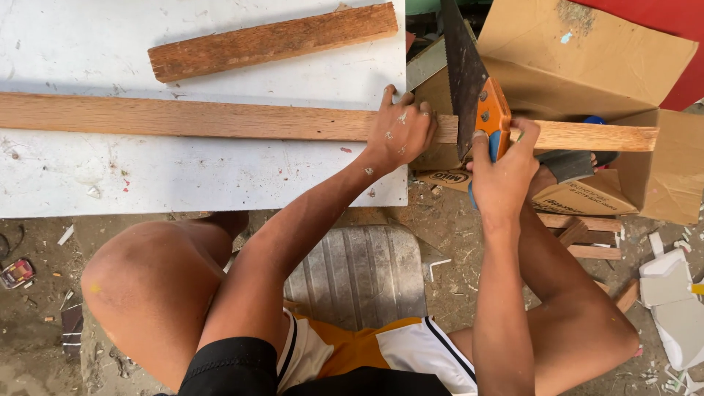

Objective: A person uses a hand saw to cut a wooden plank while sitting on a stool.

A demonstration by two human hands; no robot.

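Left hand: the left hand (400,132) lies palm down on the long wooden plank (220,119), fingers spread and pressed over its far edge, thumb on the near side; it pins the plank flat, not a closed grasp.
Right hand: the right hand (502,176) is closed around the orange and blue handle of the handsaw (477,95); the fingers cover most of the grip, so its lower part is hidden.
Handsaw: the dark blade rises away from the right-hand fingers and is cut off by the top edge; the teeth cannot be made out. The blade crosses the plank just beside the left-hand fingertips, in the gap between the two hands.
Plank: it runs left from the left fingers over the white board (88,169) and right past the right fingers, its free end over the cardboard box (587,59). Whether a cut has been opened under the blade cannot be told.
Short plank: a shorter, darker wooden piece (271,40) lies well beyond the left fingers, apart from the long plank.
Below the hands: bare knees, a ribbed grey seat (359,275), wood offcuts (587,235) on littered ground; what lies beneath the right forearm is hidden.
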